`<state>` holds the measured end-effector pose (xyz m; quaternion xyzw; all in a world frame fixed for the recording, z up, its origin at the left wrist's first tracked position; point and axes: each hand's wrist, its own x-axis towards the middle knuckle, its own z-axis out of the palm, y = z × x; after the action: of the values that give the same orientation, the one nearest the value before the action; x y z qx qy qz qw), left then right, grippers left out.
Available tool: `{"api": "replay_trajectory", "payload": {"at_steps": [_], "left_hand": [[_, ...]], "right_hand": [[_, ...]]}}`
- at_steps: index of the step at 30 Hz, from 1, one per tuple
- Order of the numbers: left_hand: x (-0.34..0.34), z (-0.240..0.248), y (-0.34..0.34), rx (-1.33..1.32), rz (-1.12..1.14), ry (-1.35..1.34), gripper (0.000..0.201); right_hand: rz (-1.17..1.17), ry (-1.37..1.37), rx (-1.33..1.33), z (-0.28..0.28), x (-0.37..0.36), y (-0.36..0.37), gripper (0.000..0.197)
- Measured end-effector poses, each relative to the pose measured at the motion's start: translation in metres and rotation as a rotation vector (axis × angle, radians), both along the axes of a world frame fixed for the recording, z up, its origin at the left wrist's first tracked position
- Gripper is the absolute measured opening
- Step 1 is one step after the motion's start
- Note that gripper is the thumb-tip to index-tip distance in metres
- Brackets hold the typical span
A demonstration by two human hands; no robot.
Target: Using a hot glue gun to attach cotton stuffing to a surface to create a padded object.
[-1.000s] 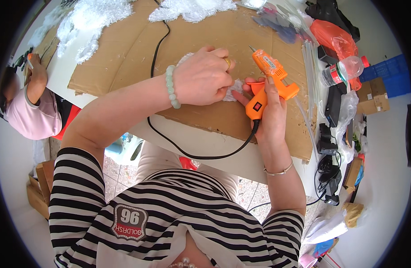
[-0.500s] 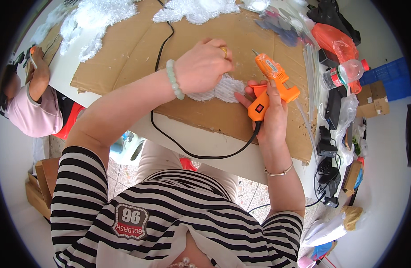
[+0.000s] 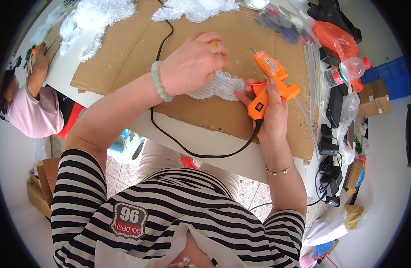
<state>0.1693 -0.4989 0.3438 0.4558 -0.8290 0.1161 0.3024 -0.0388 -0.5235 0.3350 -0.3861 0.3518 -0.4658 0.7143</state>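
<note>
My right hand (image 3: 273, 105) is wrapped round an orange hot glue gun (image 3: 270, 67), its metal nozzle pointing up and left, away from me. A black cord runs from its handle. Below the nozzle a piece of white ribbed fluffy fabric (image 3: 223, 87) lies on the brown cardboard sheet (image 3: 120, 62). Over the left part of that fabric is my left hand (image 3: 194, 64), with its fingers curled together. Its fingertips are slightly blurred and partly hidden, so whatever they pinch does not show. The fingers of my right hand come close to the fabric's right edge.
White fluffy pieces (image 3: 96, 22) lie along the far side. Clear glue sticks (image 3: 310, 76), a plastic bottle (image 3: 346, 72) and black adapters (image 3: 329, 145) stand at the right. The black cord (image 3: 192, 155) loops along the near edge. At the far left sits another person (image 3: 33, 107).
My left hand has moved a little to the left, so more of the white fabric shows. My right hand and the glue gun have hardly moved.
</note>
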Motion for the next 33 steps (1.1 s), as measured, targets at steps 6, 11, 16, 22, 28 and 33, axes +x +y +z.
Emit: {"api": "replay_trajectory", "payload": {"at_steps": [6,11,16,22,28,33], "left_hand": [[-0.008,-0.002,0.012,0.076,-0.043,-0.139,0.017],[-0.009,-0.005,-0.001,-0.005,-0.071,0.005,0.016],[-0.020,-0.014,0.000,0.078,-0.056,-0.171,0.020],[-0.019,-0.010,-0.011,0.052,-0.073,0.136,0.018],[-0.024,-0.017,-0.007,0.046,-0.115,-0.070,0.016],[-0.005,0.012,-0.005,0.020,-0.147,0.234,0.011]], "right_hand": [[-0.013,0.006,0.027,0.001,0.001,0.000,0.024],[-0.016,0.003,0.023,0.001,0.001,0.001,0.023],[-0.025,-0.020,0.061,-0.001,0.000,-0.001,0.022],[-0.009,-0.071,0.058,-0.003,-0.003,-0.002,0.027],[-0.013,-0.035,0.077,0.001,0.000,-0.002,0.022],[-0.007,-0.025,0.073,0.000,-0.003,-0.001,0.024]]}}
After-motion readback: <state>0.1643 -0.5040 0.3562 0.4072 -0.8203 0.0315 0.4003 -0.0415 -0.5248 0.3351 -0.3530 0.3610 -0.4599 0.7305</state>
